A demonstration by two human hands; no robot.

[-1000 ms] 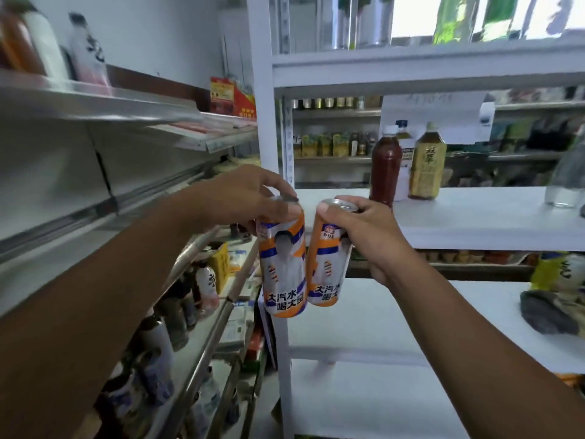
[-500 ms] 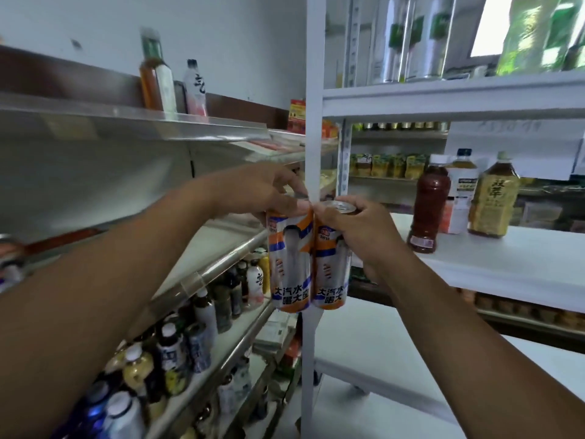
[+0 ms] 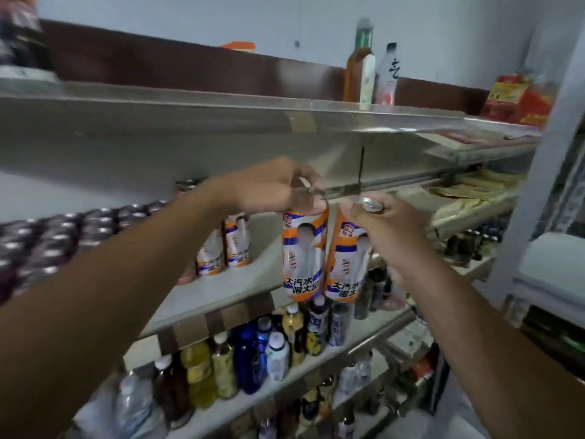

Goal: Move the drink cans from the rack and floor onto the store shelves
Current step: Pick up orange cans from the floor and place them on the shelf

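The left hand (image 3: 269,188) and right hand (image 3: 391,226) grip the left can (image 3: 304,255) and right can (image 3: 346,264) by their tops, the cans hanging side by side below the fingers (image 3: 316,206).

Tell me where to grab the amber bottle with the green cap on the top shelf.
Grip the amber bottle around its upper body, below the green cap, coming from the front-left. It stands upright on the top shelf with its base hidden behind the shelf's lip, and the white bottle crowds it on the right, so fingers probably fit best there.
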